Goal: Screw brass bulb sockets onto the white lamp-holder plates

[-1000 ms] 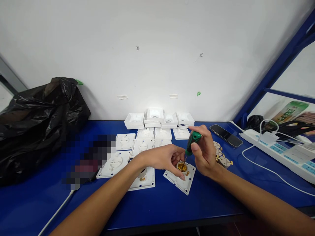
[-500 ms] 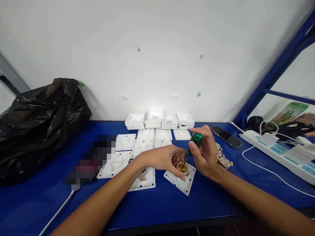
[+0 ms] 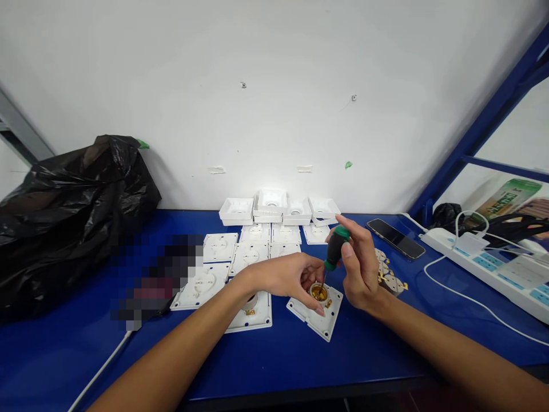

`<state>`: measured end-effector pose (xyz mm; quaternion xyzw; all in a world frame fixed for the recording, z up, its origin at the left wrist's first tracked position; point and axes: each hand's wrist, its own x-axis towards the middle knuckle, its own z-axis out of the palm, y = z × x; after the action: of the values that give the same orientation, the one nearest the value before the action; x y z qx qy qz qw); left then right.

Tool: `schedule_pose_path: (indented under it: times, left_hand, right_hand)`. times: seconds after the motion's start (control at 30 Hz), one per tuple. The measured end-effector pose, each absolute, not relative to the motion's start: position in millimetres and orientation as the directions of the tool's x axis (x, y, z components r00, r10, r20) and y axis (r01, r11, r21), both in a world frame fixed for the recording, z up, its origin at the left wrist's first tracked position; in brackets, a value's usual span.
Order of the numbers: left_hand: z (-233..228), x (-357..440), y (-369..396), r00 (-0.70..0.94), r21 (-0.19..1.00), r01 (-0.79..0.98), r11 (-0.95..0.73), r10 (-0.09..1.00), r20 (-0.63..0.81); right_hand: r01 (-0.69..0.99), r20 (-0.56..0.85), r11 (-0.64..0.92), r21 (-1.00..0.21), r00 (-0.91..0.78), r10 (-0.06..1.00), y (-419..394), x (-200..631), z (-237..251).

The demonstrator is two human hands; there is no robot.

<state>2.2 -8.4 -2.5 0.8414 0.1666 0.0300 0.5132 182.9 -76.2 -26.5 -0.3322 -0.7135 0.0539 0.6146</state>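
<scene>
1 lamp socket (image 3: 319, 292) on 1 plate (image 3: 316, 321), between hands, on worktop (image 3: 274, 366) | left hand (image 3: 294, 279) pinching socket; right hand (image 3: 361, 264) gripping 1 screwdriver (image 3: 335, 252), tip in socket | step: likely screwing; next calls for steady socket, aligned driver | left/beyond left hand: 8 more plates (image 3: 200, 286) visible | beyond hands: 5+ boxes (image 3: 237, 212) | right of right hand: 3+ round pieces (image 3: 392, 284)

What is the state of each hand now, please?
Left hand: closed around the lamp socket on the white square plate.
Right hand: closed, holding the green-and-black screwdriver.
</scene>
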Motion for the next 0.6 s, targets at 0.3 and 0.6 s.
schedule_pose_path:
  times: [0.3, 0.6]
  left_hand:
    - [-2.0, 2.6, -9.3, 0.939, 0.876, 0.258, -0.407, 0.319, -0.129]
    - [0.2, 2.1, -10.4, 0.93, 0.87, 0.28, -0.406, 0.339, -0.141]
  right_hand:
    - [0.378, 0.871, 0.813, -0.443, -0.033, 0.49, -72.6, 179.9, -20.5]
    - [0.364, 0.882, 0.824, -0.434, -0.013, 0.471, -71.5, 180.1, -21.8]
